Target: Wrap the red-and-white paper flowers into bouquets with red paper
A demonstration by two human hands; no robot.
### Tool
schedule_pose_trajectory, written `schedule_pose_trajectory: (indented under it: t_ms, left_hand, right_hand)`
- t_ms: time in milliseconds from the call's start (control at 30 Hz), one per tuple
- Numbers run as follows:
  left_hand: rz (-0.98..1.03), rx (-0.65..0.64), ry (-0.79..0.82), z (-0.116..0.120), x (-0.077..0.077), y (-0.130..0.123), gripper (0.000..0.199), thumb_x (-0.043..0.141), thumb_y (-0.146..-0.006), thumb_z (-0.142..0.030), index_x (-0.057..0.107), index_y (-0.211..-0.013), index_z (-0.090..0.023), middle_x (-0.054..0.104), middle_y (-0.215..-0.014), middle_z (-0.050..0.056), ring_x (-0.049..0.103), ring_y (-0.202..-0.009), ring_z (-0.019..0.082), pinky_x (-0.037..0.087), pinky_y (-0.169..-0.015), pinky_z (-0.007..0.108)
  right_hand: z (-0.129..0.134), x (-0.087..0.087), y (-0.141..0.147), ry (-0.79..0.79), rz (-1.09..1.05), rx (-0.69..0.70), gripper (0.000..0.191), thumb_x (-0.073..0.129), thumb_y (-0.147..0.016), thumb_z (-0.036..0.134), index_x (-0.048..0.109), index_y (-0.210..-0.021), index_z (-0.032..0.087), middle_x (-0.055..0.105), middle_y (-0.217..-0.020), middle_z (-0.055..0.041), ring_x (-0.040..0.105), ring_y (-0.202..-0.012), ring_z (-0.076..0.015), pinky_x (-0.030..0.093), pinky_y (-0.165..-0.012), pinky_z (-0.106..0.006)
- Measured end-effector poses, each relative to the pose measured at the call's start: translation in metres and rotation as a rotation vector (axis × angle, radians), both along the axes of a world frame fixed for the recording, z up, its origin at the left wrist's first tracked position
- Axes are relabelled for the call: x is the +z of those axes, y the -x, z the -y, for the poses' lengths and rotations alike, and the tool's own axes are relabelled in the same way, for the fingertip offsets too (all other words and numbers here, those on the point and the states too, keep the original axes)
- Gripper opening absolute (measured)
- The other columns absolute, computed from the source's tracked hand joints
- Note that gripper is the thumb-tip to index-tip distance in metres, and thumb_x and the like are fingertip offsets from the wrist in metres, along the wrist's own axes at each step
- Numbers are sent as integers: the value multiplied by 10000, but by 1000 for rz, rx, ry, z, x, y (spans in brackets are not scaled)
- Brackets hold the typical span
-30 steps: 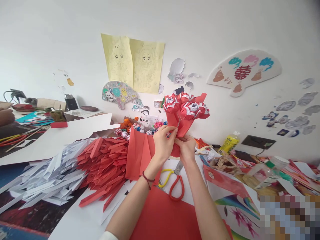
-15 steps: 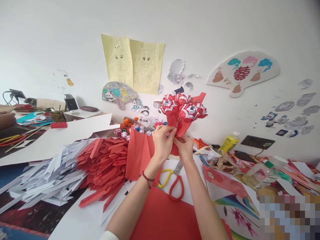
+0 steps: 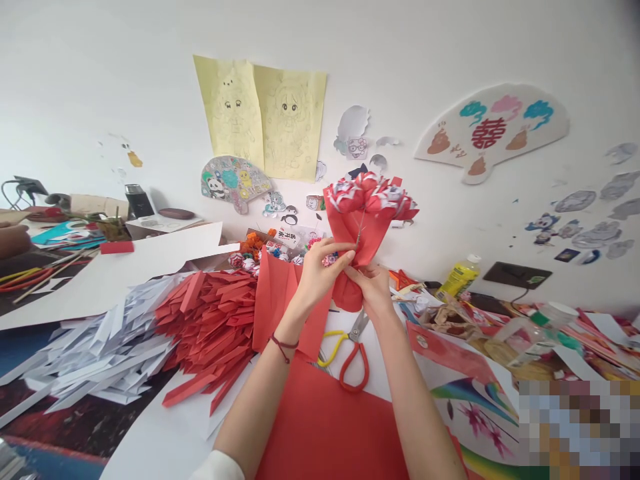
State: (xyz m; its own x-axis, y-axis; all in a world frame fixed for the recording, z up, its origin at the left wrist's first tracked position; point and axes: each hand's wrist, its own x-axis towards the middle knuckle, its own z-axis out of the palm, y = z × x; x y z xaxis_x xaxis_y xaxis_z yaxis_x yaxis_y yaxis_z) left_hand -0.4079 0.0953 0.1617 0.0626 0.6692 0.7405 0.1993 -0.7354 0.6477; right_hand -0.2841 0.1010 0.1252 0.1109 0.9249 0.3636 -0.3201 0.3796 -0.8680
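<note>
A bouquet of red-and-white folded paper flowers [image 3: 370,197], backed by red wrapping paper [image 3: 367,233], stands upright in front of me. Thin stems or wires run down below the blooms. My left hand [image 3: 323,270] pinches at the gathered neck from the left, thumb and fingers together. On the other side, my right hand [image 3: 374,285] closes round the same neck, and its fingertips are partly hidden. The wrapper's lower end [image 3: 347,293] flares out below my hands. Scissors [image 3: 354,350] with one yellow and one red handle lie just beneath, touching neither hand.
Piles of folded red strips [image 3: 215,327] and white strips [image 3: 105,353] spread on the left, beside pleated red paper [image 3: 280,300]. A red sheet [image 3: 325,427] lies under my forearms. A yellow bottle [image 3: 459,277] and paper clutter line the right, below the wall.
The flower heads have tipped forward, showing more of their undersides and stems. Both hands remain at the neck, and my left hand has shifted slightly. The camera view has shifted a little.
</note>
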Motion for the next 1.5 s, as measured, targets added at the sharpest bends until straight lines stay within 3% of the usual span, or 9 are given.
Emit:
schedule_pose_trajectory:
  t_ms: [67, 133, 267, 533, 700, 900, 1100, 1300, 1500]
  left_hand:
    - [56, -63, 14, 1, 2, 3, 379, 583, -856, -343, 549, -1226, -266, 610, -1190, 58, 591, -939, 156, 456, -797, 277]
    - [40, -87, 40, 2, 3, 6, 536, 620, -827, -362, 423, -1318, -276, 602, -1188, 68, 608, -862, 138, 459, -734, 258]
    - [-326, -118, 72, 8, 4, 9, 380, 657, -775, -426, 559, -1096, -247, 681, -921, 5, 611, -716, 128, 441, -681, 247]
    - [-655, 147, -23, 15, 5, 1, 141, 556, -834, -344, 616, -821, -216, 656, -686, -13, 590, -629, 139, 364, -595, 229]
    - [-700, 292, -180, 14, 3, -4, 164, 557, -836, -304, 614, -965, -221, 682, -813, 25, 616, -764, 184, 368, -678, 262]
    - [-708, 147, -63, 8, -6, -11, 139, 565, -832, -348, 592, -906, -234, 637, -722, -4, 583, -663, 162, 336, -599, 234]
    - [-668, -23, -26, 4, -12, -15, 133, 563, -819, -348, 552, -824, -216, 561, -666, -27, 493, -586, 131, 321, -586, 224]
    - [-678, -47, -110, 2, -13, -12, 160, 535, -845, -337, 507, -767, -200, 475, -612, -42, 395, -562, 116, 310, -630, 236]
    - [-691, -83, -138, -4, -17, -9, 147, 526, -863, -324, 548, -840, -180, 518, -644, -43, 437, -620, 107, 325, -758, 255]
  right_hand:
    - [0, 2, -3, 15, -54, 11, 354, 837, -564, 348, 724, -860, 190, 729, -913, -44, 666, -903, -242, 537, -813, -355]
    - [-1, 4, -9, 38, -107, 8, 319, 844, -558, 338, 726, -816, 191, 729, -889, -41, 669, -852, -221, 539, -775, -329]
    - [-1, 7, -23, 75, -155, 16, 260, 847, -558, 339, 719, -727, 189, 720, -791, -18, 652, -708, -167, 522, -673, -284]
    - [-5, 9, -35, 22, -278, 75, 280, 882, -481, 272, 670, -653, 209, 685, -716, 19, 608, -691, -135, 489, -714, -281]
    - [-4, 11, -39, 81, -312, 90, 291, 876, -468, 209, 637, -634, 215, 630, -655, 54, 557, -620, -101, 459, -608, -242]
    - [3, 17, -51, 112, -215, -80, 300, 878, -444, 209, 664, -652, 183, 662, -697, 21, 587, -675, -126, 468, -610, -245]
    - [3, 16, -61, 177, -100, -151, 294, 880, -430, 262, 686, -620, 150, 679, -671, -14, 602, -670, -164, 485, -628, -281]
    - [8, 19, -56, 140, -140, -136, 318, 874, -416, 202, 701, -681, 169, 705, -759, -12, 617, -722, -174, 507, -697, -298]
    - [8, 17, -53, 181, -155, -111, 320, 875, -392, 185, 696, -657, 164, 695, -720, 0, 610, -694, -166, 506, -698, -300]
